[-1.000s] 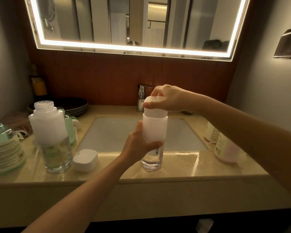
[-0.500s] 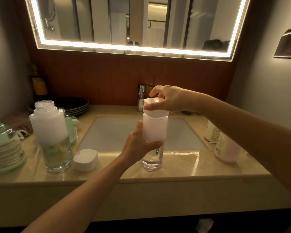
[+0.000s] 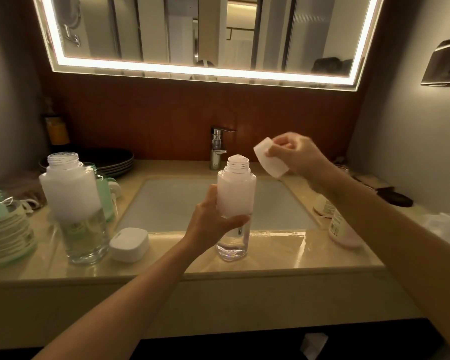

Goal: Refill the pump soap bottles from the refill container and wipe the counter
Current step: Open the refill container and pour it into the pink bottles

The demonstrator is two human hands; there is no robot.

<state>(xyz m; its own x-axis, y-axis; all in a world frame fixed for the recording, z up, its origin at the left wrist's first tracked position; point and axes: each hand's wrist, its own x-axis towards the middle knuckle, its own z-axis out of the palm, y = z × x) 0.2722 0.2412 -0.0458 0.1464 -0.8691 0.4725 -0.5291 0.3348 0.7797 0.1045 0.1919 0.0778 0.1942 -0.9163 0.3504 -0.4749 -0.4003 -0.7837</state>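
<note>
A clear bottle with a frosted white upper half stands upright on the front rim of the counter, its threaded neck uncovered. My left hand grips its middle. My right hand holds the bottle's white cap up and to the right of the neck, tilted. A second, larger bottle of the same kind stands uncapped at the left, with its white cap lying on the counter beside it.
The sink basin and faucet lie behind the held bottle. Green labelled containers stand far left, dark plates at the back left. White labelled bottles sit right of the basin under my right forearm.
My right hand has lifted the cap off the bottle and carried it up to the right. The left hand keeps hold of the bottle in place.
</note>
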